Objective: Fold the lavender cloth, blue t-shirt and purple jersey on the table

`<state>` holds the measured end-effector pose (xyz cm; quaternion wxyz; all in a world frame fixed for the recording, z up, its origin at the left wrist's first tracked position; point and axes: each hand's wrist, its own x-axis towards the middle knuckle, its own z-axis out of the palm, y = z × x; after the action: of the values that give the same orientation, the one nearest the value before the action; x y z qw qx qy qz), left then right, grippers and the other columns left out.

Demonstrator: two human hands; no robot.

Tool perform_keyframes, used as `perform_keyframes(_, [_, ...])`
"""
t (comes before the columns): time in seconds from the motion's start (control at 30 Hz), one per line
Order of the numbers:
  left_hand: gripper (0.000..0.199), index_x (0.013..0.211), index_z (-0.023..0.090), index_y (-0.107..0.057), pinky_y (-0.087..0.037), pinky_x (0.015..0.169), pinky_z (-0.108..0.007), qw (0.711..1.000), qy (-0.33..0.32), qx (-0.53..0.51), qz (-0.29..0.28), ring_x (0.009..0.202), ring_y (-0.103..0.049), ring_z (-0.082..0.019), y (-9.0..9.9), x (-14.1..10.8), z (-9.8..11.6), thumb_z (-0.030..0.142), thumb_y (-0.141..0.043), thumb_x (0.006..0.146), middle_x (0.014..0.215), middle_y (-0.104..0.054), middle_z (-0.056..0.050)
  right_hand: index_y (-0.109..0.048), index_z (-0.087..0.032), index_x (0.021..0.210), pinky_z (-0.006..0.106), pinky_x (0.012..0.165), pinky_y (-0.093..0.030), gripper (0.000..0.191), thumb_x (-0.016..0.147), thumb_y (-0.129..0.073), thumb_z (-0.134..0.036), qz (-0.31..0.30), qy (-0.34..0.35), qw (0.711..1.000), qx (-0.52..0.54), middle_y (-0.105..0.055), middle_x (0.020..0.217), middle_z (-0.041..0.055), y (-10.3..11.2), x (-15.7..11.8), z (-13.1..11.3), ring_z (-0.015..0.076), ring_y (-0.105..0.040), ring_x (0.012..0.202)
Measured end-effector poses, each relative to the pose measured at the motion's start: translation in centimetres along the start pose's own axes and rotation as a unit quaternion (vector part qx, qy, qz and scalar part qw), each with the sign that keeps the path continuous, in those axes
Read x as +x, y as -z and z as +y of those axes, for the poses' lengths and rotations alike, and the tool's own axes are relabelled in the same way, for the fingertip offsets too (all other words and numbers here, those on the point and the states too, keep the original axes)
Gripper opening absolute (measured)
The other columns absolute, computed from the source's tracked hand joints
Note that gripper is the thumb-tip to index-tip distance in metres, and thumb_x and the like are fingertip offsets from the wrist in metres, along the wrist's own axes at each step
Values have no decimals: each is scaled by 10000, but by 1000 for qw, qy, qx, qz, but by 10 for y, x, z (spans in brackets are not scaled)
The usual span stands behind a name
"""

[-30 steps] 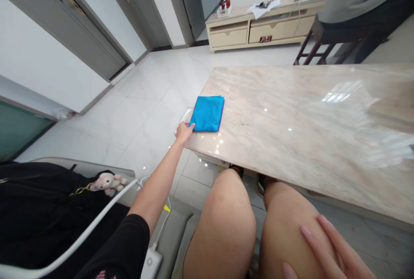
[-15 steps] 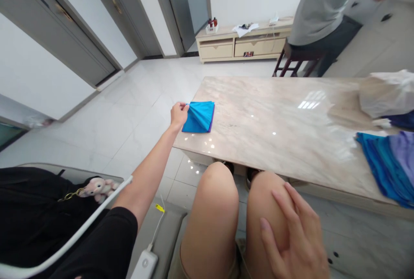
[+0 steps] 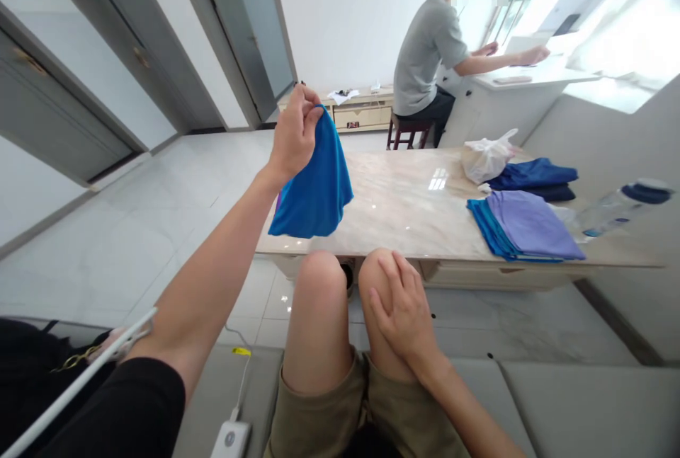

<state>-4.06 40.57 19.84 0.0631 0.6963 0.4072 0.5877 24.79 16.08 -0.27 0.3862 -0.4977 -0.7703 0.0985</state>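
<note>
My left hand (image 3: pixel 300 129) pinches the top corner of a blue cloth (image 3: pixel 316 192), which hangs down above the left end of the marble table (image 3: pixel 393 217). A bit of purple shows at the cloth's left side, beside my wrist; whatever lies behind the cloth is hidden. My right hand (image 3: pixel 404 306) rests on my right knee with its fingers spread and holds nothing. Further right on the table is a folded pile with a lavender cloth (image 3: pixel 531 224) on top and blue-teal cloths (image 3: pixel 483 224) under it.
Behind the pile are a white plastic bag (image 3: pixel 486 157) and dark blue cloths (image 3: pixel 536 175). A clear bottle (image 3: pixel 610 210) stands at the table's right. Beyond, a person (image 3: pixel 425 54) sits on a stool at a white counter. A power bank (image 3: pixel 231 438) lies on the seat.
My left hand has lifted the blue cloth from the table, so it now hangs. The view has shifted to show more of the right side. My right hand still lies on my knee.
</note>
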Motion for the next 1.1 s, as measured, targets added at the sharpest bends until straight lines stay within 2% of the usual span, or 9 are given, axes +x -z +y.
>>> perform_keyframes(0.13, [311,1093,261,-591,-547,818,-328,997,38,-43,45,777,-627,-170,-19,-39,4,552,-703,1087,807,-490,25,-442,-262,1698,659,1263,-476,618,1095,-563,-317,3,-3,1000,-3,-467,1731,179,3,0,2,396,-484,1566])
perform_keyframes(0.27, [250,1048,275,-583,-402,594,-267,984,128,-96,72,553,-434,-129,-58,-101,1,478,-725,1079,676,-401,76,-483,-265,1660,660,1249,-487,592,1079,-583,-312,2,-18,1000,5,-504,1690,178,8,4,9,397,-511,1534])
perform_keyframes(0.4, [171,997,265,-597,-307,521,-257,965,233,-121,27,507,-395,-118,-92,-148,-3,334,-742,1053,635,-450,84,-529,-282,1623,636,1231,-512,571,1057,-606,-309,-6,-17,1000,20,-552,1647,160,13,12,15,387,-543,1507])
perform_keyframes(0.5, [155,994,264,-589,-247,470,-243,939,302,-165,8,465,-365,-108,-103,-159,-9,296,-730,1049,606,-445,95,-544,-275,1616,624,1237,-515,572,1048,-605,-302,-14,-12,1000,24,-548,1660,159,14,15,12,383,-535,1528])
perform_keyframes(0.73, [247,1031,259,-588,-192,413,-203,888,386,-243,49,426,-323,-78,-108,-161,-9,381,-802,1024,597,-426,116,-552,-261,1595,613,1273,-489,587,1026,-670,-341,-24,-50,995,88,-591,1629,170,-1,16,10,357,-569,1509])
perform_keyframes(0.87, [323,1042,264,-593,-313,427,-192,868,391,-300,63,455,-426,-87,-106,-159,5,475,-833,994,636,-509,99,-375,-269,1726,563,1190,-569,832,1005,-734,-474,-57,-168,961,211,-610,1619,186,-28,65,53,319,-669,1417])
perform_keyframes(0.93, [398,1067,274,-592,-425,475,-202,861,378,-334,59,505,-524,-101,-102,-156,13,554,-856,961,697,-587,82,-307,-251,1773,601,1241,-511,1051,904,-854,-475,-99,-165,961,199,-555,1688,213,-40,103,74,357,-572,1540])
perform_keyframes(1.0, [466,1091,284,-588,-494,518,-218,855,366,-365,46,540,-577,-113,-95,-155,18,606,-879,923,727,-618,76,-371,-210,1754,600,1257,-482,1153,775,-950,-397,-140,-118,972,146,-555,1696,217,-49,140,87,384,-557,1543])
perform_keyframes(1.1, [525,1115,292,-589,-483,502,-216,855,348,-382,34,511,-545,-109,-81,-157,13,631,-912,877,687,-587,92,-653,-70,1501,419,1080,-575,630,959,-677,-389,-267,-11,959,100,-786,1339,96,-56,179,93,254,-735,1226])
